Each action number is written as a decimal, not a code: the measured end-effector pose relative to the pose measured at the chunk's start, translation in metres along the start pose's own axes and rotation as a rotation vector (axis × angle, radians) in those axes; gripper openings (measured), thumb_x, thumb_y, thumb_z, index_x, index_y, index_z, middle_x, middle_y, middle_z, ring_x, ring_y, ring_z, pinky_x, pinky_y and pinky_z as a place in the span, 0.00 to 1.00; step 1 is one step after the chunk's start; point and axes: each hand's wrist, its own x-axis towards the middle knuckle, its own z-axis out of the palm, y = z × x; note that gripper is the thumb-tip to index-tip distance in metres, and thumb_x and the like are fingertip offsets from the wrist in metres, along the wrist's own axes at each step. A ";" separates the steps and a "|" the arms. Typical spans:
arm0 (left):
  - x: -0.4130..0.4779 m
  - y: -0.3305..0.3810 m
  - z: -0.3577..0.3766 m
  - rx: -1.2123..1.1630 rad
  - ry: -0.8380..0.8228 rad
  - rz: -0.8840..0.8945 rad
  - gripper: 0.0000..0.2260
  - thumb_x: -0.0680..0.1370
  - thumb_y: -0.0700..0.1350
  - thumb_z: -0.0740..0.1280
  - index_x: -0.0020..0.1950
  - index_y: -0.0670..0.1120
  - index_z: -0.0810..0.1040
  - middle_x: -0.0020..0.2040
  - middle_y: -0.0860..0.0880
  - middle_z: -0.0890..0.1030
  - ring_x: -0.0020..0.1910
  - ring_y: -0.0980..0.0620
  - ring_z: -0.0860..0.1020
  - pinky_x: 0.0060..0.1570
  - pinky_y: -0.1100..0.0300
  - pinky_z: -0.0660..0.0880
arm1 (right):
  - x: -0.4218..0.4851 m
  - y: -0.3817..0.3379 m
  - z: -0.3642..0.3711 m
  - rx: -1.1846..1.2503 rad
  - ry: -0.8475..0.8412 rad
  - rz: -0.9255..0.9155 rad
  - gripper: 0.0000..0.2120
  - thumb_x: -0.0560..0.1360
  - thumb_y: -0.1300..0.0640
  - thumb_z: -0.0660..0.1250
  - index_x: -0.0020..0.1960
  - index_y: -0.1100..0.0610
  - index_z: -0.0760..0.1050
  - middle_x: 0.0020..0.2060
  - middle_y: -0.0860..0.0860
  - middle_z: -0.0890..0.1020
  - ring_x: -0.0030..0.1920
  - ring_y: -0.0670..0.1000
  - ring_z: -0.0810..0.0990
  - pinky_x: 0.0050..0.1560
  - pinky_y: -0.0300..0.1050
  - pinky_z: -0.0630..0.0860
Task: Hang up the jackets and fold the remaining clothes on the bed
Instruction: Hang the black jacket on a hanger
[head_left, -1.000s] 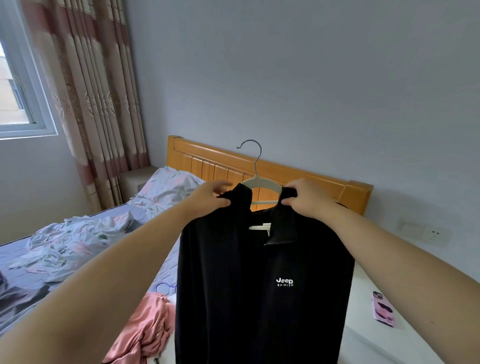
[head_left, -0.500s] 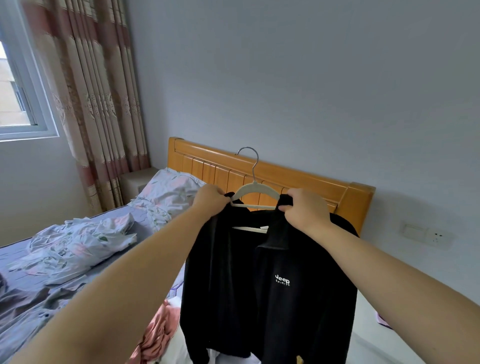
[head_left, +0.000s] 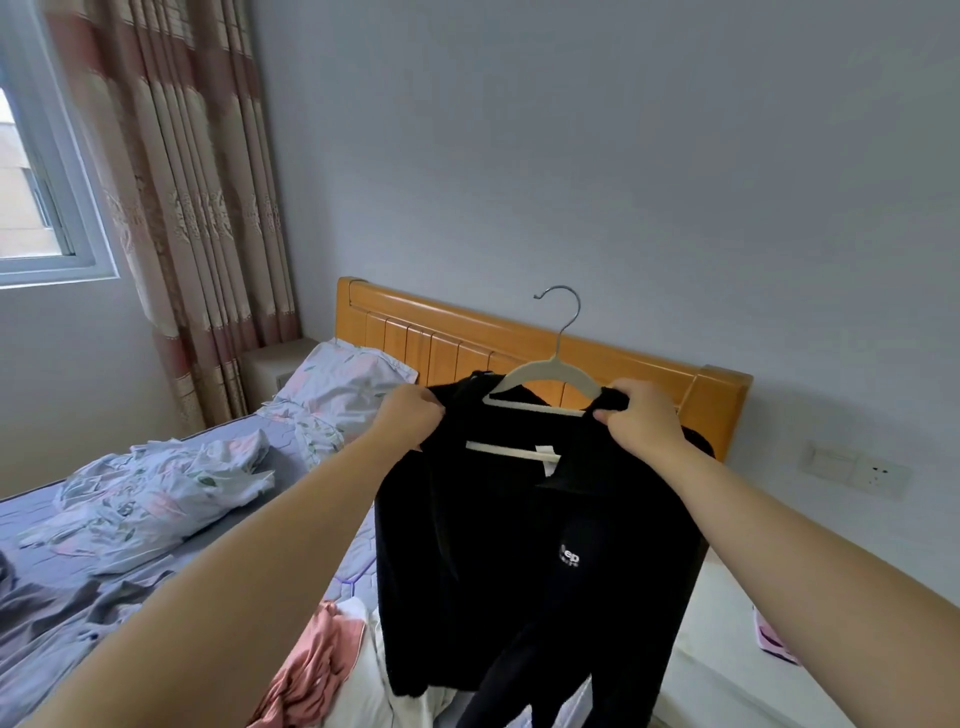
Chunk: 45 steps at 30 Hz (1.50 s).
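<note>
I hold the black jacket (head_left: 519, 545) up in front of me, over the near right part of the bed (head_left: 283, 457).

- My left hand (head_left: 410, 418) grips the jacket's left shoulder, fingers curled into the fabric.
- My right hand (head_left: 641, 421) pinches the dark fabric at the right end of the white hanger (head_left: 545, 369).
- The hanger sits in the neck opening, with its metal hook pointing up in front of the wooden headboard (head_left: 441, 338).
- A pink garment (head_left: 322, 660) lies on the bed below the jacket, to its near left.
- A crumpled floral sheet (head_left: 156, 493) lies further left.
</note>
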 end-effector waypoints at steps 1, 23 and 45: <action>-0.002 -0.004 -0.001 0.237 0.057 0.125 0.10 0.78 0.39 0.61 0.55 0.41 0.80 0.45 0.46 0.79 0.46 0.47 0.79 0.46 0.54 0.79 | -0.001 0.000 0.000 -0.021 -0.004 -0.016 0.16 0.73 0.59 0.71 0.60 0.61 0.77 0.57 0.58 0.80 0.59 0.59 0.76 0.52 0.47 0.70; -0.003 0.011 0.000 0.448 -0.069 0.298 0.08 0.73 0.42 0.72 0.52 0.45 0.83 0.40 0.52 0.79 0.40 0.54 0.78 0.45 0.62 0.79 | -0.021 -0.014 0.009 -0.135 0.054 -0.200 0.07 0.72 0.58 0.71 0.50 0.54 0.80 0.45 0.50 0.82 0.51 0.55 0.77 0.54 0.47 0.71; 0.000 -0.016 -0.027 0.503 -0.208 0.397 0.16 0.80 0.55 0.60 0.64 0.50 0.76 0.57 0.52 0.79 0.56 0.52 0.76 0.62 0.54 0.72 | -0.030 0.004 0.003 0.126 0.057 -0.133 0.05 0.73 0.63 0.71 0.45 0.54 0.78 0.42 0.49 0.80 0.46 0.51 0.77 0.47 0.43 0.69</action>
